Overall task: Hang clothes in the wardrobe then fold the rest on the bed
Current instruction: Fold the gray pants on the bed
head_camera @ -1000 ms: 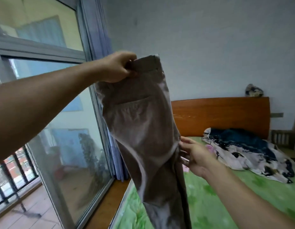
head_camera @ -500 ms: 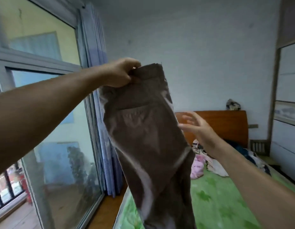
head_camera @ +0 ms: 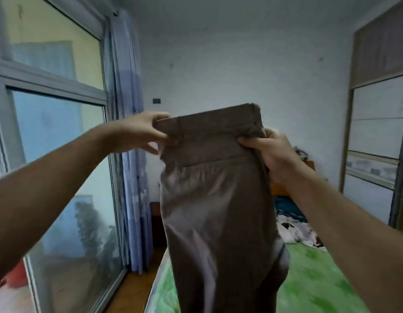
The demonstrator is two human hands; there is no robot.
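Centrally, brown trousers (head_camera: 214, 199) hang upright above the green bed (head_camera: 313, 281); left hand (head_camera: 139, 132) pinches the waistband's left corner, right hand (head_camera: 275, 152) grips its right corner.

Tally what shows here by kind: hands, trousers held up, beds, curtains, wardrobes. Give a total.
Hands: 2, left hand and right hand
Brown trousers: 1
Bed: 1
Curtain: 1
Wardrobe: 1
Total: 6

Bed (head_camera: 313, 281), green cover; at its far end a heap of clothes (head_camera: 295, 231), patterned white-dark, blue piece (head_camera: 286, 207) behind it
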